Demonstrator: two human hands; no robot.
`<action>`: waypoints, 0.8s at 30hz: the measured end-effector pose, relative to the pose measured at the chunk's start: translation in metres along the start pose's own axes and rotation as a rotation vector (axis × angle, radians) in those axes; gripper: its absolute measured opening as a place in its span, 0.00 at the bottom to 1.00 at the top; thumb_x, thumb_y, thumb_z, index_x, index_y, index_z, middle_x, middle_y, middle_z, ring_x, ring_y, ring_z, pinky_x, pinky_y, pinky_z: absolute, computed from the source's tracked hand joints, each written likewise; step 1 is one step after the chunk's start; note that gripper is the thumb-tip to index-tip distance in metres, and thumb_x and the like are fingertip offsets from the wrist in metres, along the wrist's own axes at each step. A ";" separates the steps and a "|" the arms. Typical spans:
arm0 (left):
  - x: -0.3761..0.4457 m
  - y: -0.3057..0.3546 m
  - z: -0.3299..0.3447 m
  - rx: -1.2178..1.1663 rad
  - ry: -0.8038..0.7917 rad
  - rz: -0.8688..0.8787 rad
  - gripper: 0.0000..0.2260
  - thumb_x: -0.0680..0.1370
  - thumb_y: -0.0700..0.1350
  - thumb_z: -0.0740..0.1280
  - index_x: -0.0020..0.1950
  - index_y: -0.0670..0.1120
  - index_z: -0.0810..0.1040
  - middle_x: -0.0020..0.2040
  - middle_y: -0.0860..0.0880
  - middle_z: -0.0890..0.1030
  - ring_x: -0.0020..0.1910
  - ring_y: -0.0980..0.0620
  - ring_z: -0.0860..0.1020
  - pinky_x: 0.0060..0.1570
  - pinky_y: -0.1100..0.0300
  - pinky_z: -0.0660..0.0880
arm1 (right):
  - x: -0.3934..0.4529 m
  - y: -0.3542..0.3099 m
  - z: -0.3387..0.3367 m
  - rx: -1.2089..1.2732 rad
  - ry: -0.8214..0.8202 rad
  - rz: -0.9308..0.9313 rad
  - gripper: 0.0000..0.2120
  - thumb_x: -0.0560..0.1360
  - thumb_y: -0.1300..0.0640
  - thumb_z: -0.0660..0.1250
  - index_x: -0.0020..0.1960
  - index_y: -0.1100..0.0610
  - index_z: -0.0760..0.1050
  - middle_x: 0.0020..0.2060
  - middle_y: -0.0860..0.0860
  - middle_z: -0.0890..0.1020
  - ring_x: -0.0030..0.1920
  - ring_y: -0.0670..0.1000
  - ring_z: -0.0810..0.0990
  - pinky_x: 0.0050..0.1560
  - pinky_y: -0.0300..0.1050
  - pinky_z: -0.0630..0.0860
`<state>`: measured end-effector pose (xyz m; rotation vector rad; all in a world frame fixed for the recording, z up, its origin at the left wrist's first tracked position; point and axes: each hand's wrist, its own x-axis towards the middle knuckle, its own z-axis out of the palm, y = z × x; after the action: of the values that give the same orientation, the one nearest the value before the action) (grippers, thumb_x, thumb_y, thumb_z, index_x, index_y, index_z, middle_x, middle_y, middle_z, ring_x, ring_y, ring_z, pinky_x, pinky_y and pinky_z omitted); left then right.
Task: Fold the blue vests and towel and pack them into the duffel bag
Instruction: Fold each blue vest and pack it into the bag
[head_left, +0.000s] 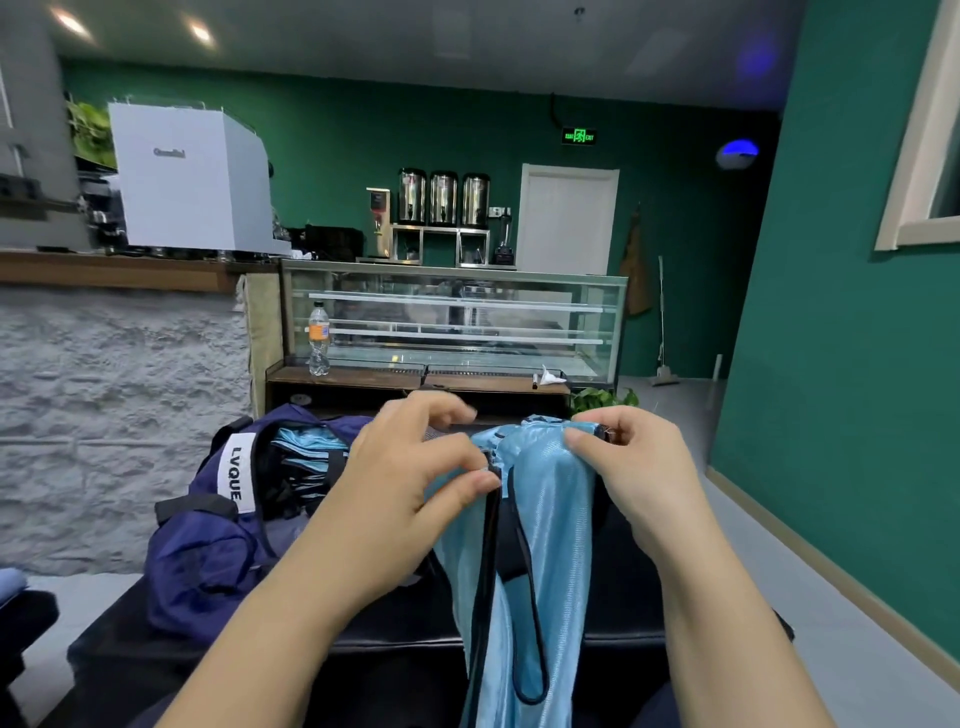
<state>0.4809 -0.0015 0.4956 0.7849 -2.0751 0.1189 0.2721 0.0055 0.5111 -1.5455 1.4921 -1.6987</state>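
1. The blue vest (545, 519) hangs in the lower middle of the frame, held up by its top edge, and the rest falls down toward the bottom edge. The step in hand seems to be the folding of this vest.
2. The left hand (410, 478) pinches the dark trim of the vest between thumb and forefinger; its other fingers are spread and lifted. The right hand (634, 467) has its fingers curled around the upper right corner of the vest.
3. To fold well, I would bring both top corners to the same height, so the shiny cloth hangs flat and does not twist.
4. The material looks slippery, so it is better to keep both grips firm while the halves are laid together.
5. The duffel bag (208, 545) stands open at the left of the frame, with folded blue cloth (306, 447) already inside. The folded vest should go flat on top of that pile.
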 end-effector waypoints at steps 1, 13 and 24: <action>0.000 0.002 0.002 0.015 0.021 0.024 0.08 0.77 0.60 0.58 0.46 0.59 0.71 0.60 0.62 0.67 0.62 0.57 0.67 0.62 0.58 0.61 | -0.001 -0.003 0.003 0.018 -0.007 -0.029 0.08 0.72 0.62 0.73 0.39 0.49 0.79 0.34 0.50 0.81 0.34 0.44 0.75 0.36 0.36 0.72; 0.001 0.002 0.012 -0.209 0.059 -0.020 0.06 0.78 0.56 0.58 0.44 0.56 0.70 0.40 0.54 0.71 0.41 0.56 0.72 0.42 0.66 0.67 | -0.019 -0.022 0.024 0.367 -0.488 0.051 0.06 0.71 0.63 0.73 0.40 0.52 0.85 0.40 0.55 0.84 0.43 0.53 0.78 0.46 0.48 0.73; -0.003 -0.002 0.017 -0.056 0.171 -0.027 0.05 0.78 0.55 0.59 0.45 0.56 0.72 0.46 0.59 0.70 0.47 0.55 0.71 0.49 0.58 0.68 | -0.017 -0.013 0.025 0.195 -0.264 0.047 0.07 0.77 0.64 0.64 0.51 0.57 0.80 0.35 0.51 0.83 0.36 0.49 0.77 0.38 0.43 0.75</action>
<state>0.4712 -0.0081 0.4831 0.7429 -1.8983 0.1088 0.3040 0.0135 0.5104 -1.5476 1.1851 -1.4962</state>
